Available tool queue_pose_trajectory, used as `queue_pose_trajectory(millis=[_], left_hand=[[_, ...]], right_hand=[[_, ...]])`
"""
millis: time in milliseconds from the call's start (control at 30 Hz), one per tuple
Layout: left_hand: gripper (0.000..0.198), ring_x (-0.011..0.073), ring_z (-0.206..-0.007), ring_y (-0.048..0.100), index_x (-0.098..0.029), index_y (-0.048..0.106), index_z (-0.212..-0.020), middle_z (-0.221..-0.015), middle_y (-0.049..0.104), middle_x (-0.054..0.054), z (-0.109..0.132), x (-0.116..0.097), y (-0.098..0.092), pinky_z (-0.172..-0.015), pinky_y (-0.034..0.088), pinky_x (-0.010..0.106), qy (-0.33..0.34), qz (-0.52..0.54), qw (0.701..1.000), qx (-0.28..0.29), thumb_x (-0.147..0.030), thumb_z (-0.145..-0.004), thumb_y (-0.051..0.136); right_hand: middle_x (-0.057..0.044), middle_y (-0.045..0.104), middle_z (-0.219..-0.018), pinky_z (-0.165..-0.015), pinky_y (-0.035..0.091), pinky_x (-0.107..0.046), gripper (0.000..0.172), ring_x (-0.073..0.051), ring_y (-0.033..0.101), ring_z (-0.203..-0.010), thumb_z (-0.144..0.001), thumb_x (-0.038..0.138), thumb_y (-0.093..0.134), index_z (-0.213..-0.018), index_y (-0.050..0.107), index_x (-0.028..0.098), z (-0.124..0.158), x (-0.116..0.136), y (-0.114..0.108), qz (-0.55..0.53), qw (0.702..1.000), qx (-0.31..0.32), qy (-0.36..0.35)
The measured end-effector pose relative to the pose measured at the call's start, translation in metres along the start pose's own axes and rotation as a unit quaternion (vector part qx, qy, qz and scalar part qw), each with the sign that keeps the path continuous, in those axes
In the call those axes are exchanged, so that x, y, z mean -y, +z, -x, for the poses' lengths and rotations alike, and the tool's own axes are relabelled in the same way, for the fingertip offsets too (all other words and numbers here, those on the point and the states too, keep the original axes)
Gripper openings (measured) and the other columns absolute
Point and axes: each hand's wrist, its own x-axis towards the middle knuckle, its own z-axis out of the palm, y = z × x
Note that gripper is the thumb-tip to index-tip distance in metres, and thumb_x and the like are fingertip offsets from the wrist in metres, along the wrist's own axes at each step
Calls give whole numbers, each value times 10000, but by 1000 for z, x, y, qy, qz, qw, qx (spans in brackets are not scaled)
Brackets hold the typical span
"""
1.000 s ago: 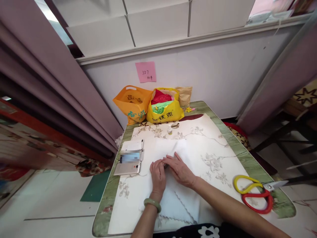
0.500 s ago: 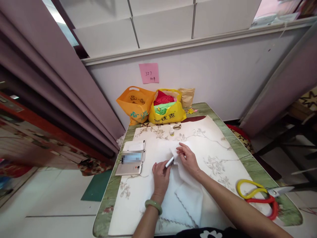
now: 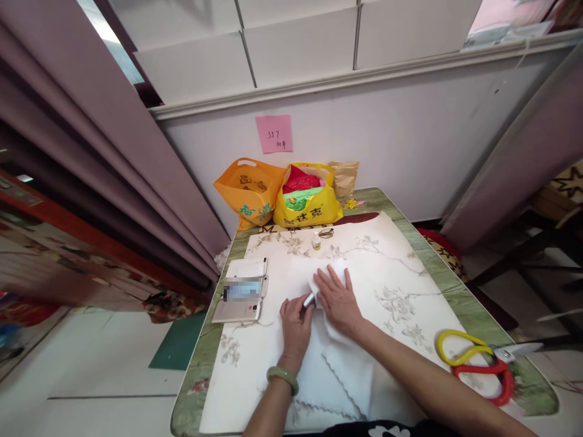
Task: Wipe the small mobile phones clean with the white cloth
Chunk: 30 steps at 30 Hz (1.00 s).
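Note:
My left hand (image 3: 296, 321), with a green bangle on its wrist, is closed around a slim silver-edged object (image 3: 309, 300) low over the table. Most of that object is hidden by the hand and the cloth, so I cannot tell its kind. Flat on a white cloth (image 3: 334, 352) lies my right hand (image 3: 337, 300), fingers extended and slightly spread, just right of the silver object. The cloth has a scalloped edge and a raised fold under the right palm. It spreads toward the table's front edge.
Phones (image 3: 239, 309) lie in a row at left. Scissors (image 3: 483, 361) with yellow and red handles sit at the right edge. A small bottle (image 3: 316, 241) and glasses (image 3: 326, 232) stand further back, before an orange bag (image 3: 248, 191) and a full yellow bag (image 3: 310, 209).
My right hand has gone from lifting the cloth's fold with bent fingers to lying flat on it. Less of the silver object shows. My left hand has hardly moved.

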Motion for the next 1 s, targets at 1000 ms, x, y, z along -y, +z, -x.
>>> queue_pose_trajectory(millis=[1000], left_hand=[[152, 257, -981, 564, -224, 621, -902, -992, 625, 62, -6, -5, -2, -888, 452, 439, -26, -23, 999, -36, -228, -751, 643]], right_hand=[[-12, 714, -1039, -875, 493, -327, 397, -210, 653, -921, -909, 479, 451, -1132, 675, 239, -6, -20, 5, -329, 916, -88, 213]])
